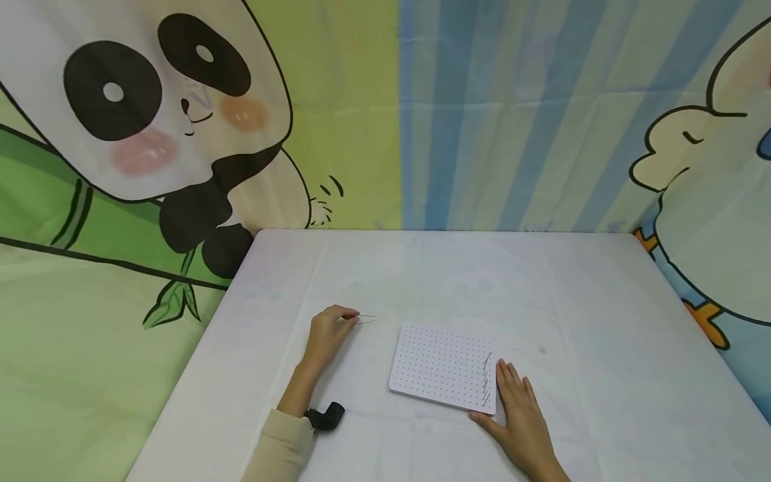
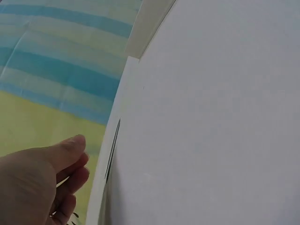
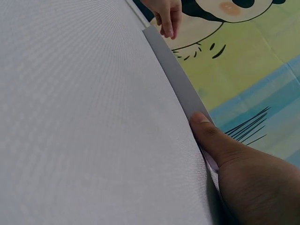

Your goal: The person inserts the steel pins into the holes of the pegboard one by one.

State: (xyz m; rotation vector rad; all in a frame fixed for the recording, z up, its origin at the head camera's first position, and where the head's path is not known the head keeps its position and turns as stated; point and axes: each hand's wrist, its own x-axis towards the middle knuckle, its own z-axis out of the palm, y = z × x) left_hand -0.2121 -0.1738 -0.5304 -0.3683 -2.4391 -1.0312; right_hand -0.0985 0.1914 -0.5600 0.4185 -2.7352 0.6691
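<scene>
A white pegboard (image 1: 446, 365) with a grid of small holes lies on the table. Several thin metal pins (image 1: 486, 381) stand along its right side; the right wrist view also shows these pins (image 3: 248, 126) leaning. My right hand (image 1: 523, 425) rests at the near right corner, straight fingers along the right edge, thumb against the front edge. To the left of the board, my left hand (image 1: 328, 335) has its fingertips close to two thin metal pins (image 1: 369, 316). In the left wrist view its fingers are loosely curled, with nothing visible between them, apart from a pin (image 2: 112, 150).
Everything stands on a white table (image 1: 578, 294). Behind it hangs a curtain (image 1: 512, 114) with cartoon animals and stripes. A black device (image 1: 325, 416) is strapped at the left wrist, beside a beige sleeve (image 1: 280, 445).
</scene>
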